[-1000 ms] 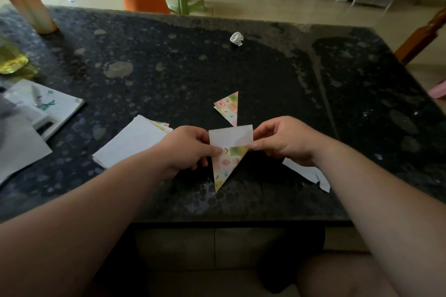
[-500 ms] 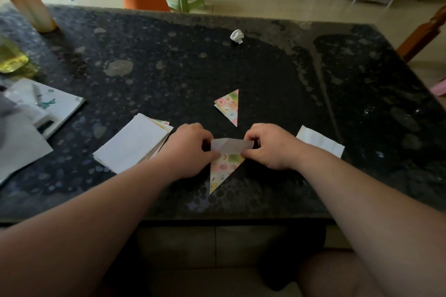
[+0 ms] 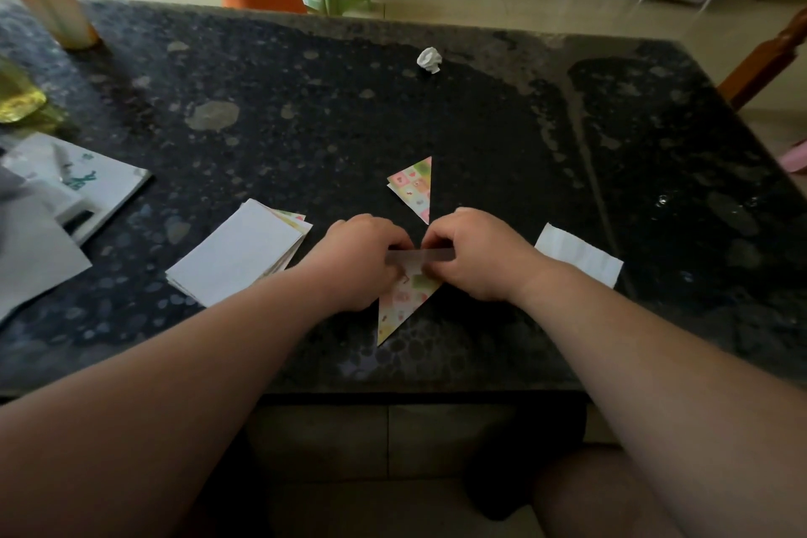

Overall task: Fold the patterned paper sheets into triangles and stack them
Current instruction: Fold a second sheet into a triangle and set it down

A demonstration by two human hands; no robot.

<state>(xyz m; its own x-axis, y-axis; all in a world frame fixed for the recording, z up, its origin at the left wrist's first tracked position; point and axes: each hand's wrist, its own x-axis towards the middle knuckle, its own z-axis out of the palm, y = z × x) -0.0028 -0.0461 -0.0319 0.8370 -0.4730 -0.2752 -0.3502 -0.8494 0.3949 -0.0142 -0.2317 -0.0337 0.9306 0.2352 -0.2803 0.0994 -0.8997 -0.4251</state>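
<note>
Pastel patterned paper triangle (image 3: 404,306), white flap folded across its top, lies flat on the dark speckled stone table (image 3: 305,109) near the front edge. Left grip (image 3: 356,260) and right grip (image 3: 474,253) both curled, pinching that flap. Finished patterned triangle (image 3: 415,188) just beyond the hands. Stack of white-backed sheets (image 3: 238,251) to the left; white paper slip (image 3: 578,260) to the right.
</note>
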